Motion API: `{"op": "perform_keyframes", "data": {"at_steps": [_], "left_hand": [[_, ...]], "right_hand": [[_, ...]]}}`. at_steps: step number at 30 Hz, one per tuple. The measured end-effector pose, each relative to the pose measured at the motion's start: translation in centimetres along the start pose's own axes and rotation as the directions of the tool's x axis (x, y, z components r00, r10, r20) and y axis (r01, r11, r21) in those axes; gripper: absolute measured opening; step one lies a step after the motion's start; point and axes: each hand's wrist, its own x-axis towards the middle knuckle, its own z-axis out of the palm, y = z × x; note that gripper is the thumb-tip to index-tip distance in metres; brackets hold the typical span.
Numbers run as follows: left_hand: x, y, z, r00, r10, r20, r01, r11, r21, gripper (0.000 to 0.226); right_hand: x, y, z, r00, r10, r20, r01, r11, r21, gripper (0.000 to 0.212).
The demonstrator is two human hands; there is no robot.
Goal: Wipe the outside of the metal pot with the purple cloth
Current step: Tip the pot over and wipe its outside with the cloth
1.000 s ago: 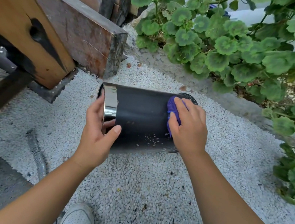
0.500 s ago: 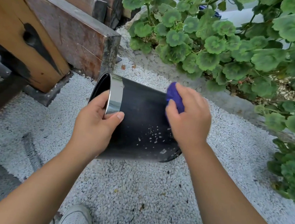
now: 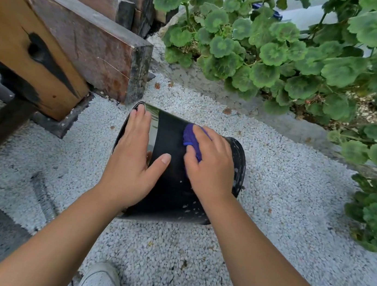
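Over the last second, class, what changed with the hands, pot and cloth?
The left hand let go of the rim and now rests flat on the pot. The right hand slid the purple cloth along the wall. The pot stays on its side on the gravel.

Gravel ground (image 3: 271, 203) bears pot (image 3: 166, 188), perhaps.

Head camera looks steeply down, close

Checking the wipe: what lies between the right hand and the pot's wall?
Head view: the purple cloth, pressed by the right hand against the metal pot.
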Motion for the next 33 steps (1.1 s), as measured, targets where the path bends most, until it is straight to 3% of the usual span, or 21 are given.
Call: {"op": "perform_keyframes", "data": {"at_steps": [7, 11, 14, 18, 20, 23, 25, 31, 33], "left_hand": [[-0.3, -0.8, -0.1, 1.000, -0.014, -0.024, 0.014, 1.000, -0.004, 0.090], [-0.8, -0.8, -0.5, 1.000, 0.009, 0.016, -0.005, 0.977, -0.212, 0.090], [-1.9, -1.6, -0.5, 0.993, 0.106, 0.047, -0.104, 0.993, -0.051, 0.090], [-2.4, -1.6, -0.3, 0.996, 0.084, 0.022, -0.085, 0.996, 0.040, 0.092], [-2.3, -1.6, -0.4, 0.996, 0.092, 0.024, -0.092, 0.996, 0.014, 0.094], [-1.8, -1.4, -0.1, 0.989, 0.149, 0.019, -0.149, 0.989, 0.002, 0.092], [-1.7, -1.4, 0.1, 0.986, 0.167, 0.011, -0.167, 0.986, 0.002, 0.090], [-1.1, -1.7, -0.2, 0.987, 0.155, 0.041, -0.155, 0.988, -0.013, 0.099], [-1.0, -2.1, -0.3, 0.992, 0.123, 0.033, -0.123, 0.992, -0.016, 0.098]], "right_hand": [[-0.6, 4.7, -0.9, 0.988, 0.141, 0.055, -0.136, 0.986, -0.091, 0.043], [-0.4, 5.7, -1.1, 0.984, 0.169, 0.062, -0.163, 0.982, -0.099, 0.044], [-0.2, 5.9, -1.4, 0.982, 0.170, 0.076, -0.162, 0.981, -0.107, 0.043], [0.6, 4.6, -2.2, 0.979, 0.182, 0.087, -0.174, 0.981, -0.092, 0.044], [0.6, 2.1, -2.1, 0.993, 0.115, 0.024, -0.114, 0.993, -0.031, 0.045], [-0.9, -3.0, -0.3, 0.983, -0.177, -0.044, 0.178, 0.984, 0.014, 0.046], [-2.2, -4.8, 1.4, 0.961, -0.271, -0.054, 0.274, 0.960, 0.057, 0.043], [-2.0, -2.3, 2.4, 0.976, -0.217, -0.025, 0.217, 0.976, 0.000, 0.040], [-1.7, -0.4, 2.0, 0.995, -0.099, -0.002, 0.099, 0.995, -0.025, 0.042]]}}
